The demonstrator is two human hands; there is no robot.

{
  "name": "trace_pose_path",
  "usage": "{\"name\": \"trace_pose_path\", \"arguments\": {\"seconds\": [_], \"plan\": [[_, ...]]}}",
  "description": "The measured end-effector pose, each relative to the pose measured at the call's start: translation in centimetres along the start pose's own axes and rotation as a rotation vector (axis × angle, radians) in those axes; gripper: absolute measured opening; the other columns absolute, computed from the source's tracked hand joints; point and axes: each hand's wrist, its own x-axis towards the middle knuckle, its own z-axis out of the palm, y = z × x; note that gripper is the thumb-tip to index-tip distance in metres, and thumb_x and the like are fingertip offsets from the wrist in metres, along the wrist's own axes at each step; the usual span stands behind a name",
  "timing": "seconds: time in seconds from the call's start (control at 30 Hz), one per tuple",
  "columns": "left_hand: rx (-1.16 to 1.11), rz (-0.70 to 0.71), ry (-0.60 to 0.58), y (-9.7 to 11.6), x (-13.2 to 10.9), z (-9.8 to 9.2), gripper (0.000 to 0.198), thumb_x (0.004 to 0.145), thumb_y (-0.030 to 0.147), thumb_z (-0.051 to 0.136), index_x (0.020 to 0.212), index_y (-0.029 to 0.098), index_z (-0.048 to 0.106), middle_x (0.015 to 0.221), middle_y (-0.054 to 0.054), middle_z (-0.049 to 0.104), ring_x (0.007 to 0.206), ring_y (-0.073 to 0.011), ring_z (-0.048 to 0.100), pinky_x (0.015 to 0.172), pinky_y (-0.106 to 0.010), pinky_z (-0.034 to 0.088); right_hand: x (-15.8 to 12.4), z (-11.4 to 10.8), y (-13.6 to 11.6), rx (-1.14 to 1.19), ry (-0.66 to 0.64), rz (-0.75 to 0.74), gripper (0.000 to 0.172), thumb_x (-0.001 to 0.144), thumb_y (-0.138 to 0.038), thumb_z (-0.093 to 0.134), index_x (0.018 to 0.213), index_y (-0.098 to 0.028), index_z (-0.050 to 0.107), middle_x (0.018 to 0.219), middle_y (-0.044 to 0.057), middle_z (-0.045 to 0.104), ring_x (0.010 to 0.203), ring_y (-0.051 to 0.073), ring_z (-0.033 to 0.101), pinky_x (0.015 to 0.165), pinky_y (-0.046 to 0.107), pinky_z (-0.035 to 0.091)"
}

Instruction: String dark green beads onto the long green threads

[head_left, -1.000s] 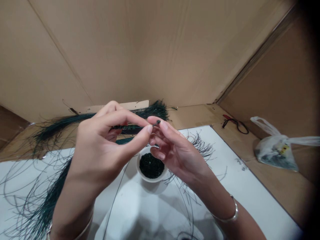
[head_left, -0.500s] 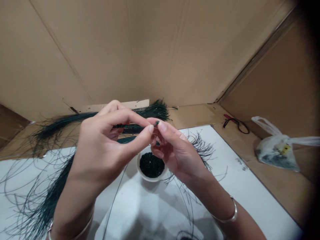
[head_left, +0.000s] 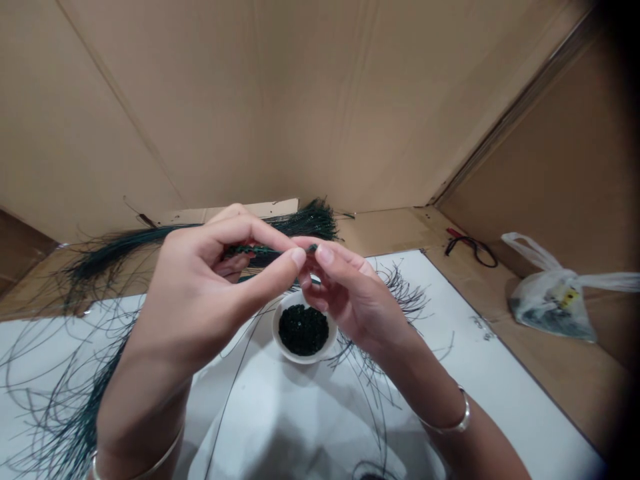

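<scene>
Our left hand and right hand are pressed close, thumbs and fingertips pinching a dark beaded strand from either end, just above a white bowl of dark green beads — loose dark fibres lie beyond, across a white sheet.

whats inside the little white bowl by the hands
The small white bowl holds a heap of glinting dark green beads. The beads cover the bowl's floor, so it cannot be seen, and the person's right hand hides part of the far rim.
</scene>
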Motion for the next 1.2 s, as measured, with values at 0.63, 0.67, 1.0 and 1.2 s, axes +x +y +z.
{"name": "trace_pose_path", "arguments": {"seconds": [0.63, 0.67, 1.0, 1.2], "plan": [[-0.02, -0.007, -0.008, -0.18, -0.15, -0.04, 0.007, 0.078, 0.027, 0.082, 0.073, 0.026, 0.078, 0.075, 0.001, 0.064, 0.065, -0.0134, 0.057, 0.051, -0.026, 0.037, 0.06, -0.41, -0.05, -0.038, -0.014, -0.015, 0.017, 0.083, -0.042, 0.081, 0.095, -0.031, 0.085, 0.072, -0.001, 0.061, 0.064, 0.011, 0.045, 0.053, 0.024, 0.034], [-0.013, -0.009, -0.008, -0.18, -0.15, -0.04, 0.007, 0.078, 0.027, 0.082, 0.073, 0.025, 0.078, 0.075, 0.001, 0.064, 0.066, -0.0133, 0.057, 0.051, -0.026, 0.037, 0.05, -0.43, -0.06, -0.038, -0.013, -0.014, 0.017, 0.083, -0.042, 0.081, 0.095, -0.031, 0.085, 0.072, -0.001, 0.061, 0.064, 0.011, 0.045, 0.053, 0.024, 0.034], [-0.026, 0.01, -0.011, -0.08, -0.12, 0.14, 0.007, 0.078, 0.023, 0.081, 0.073, 0.023, 0.076, 0.073, 0.001, 0.062, 0.065, -0.0133, 0.056, 0.052, -0.028, 0.036, -0.1, -0.04, -0.51, -0.056, 0.008, -0.03, 0.016, 0.083, -0.042, 0.082, 0.09, -0.027, 0.085, 0.075, 0.0, 0.066, 0.068, 0.011, 0.048, 0.056, 0.023, 0.036], [0.089, 0.084, -0.029, -0.7, 0.2, -0.1, 0.007, 0.081, 0.024, 0.08, 0.075, 0.024, 0.077, 0.074, 0.001, 0.059, 0.06, -0.0105, 0.048, 0.048, -0.028, 0.031, 0.09, -0.24, -0.24, -0.077, 0.085, -0.052, 0.013, 0.081, -0.034, 0.086, 0.079, -0.024, 0.078, 0.073, -0.003, 0.065, 0.063, 0.009, 0.048, 0.055, 0.02, 0.036]]}}
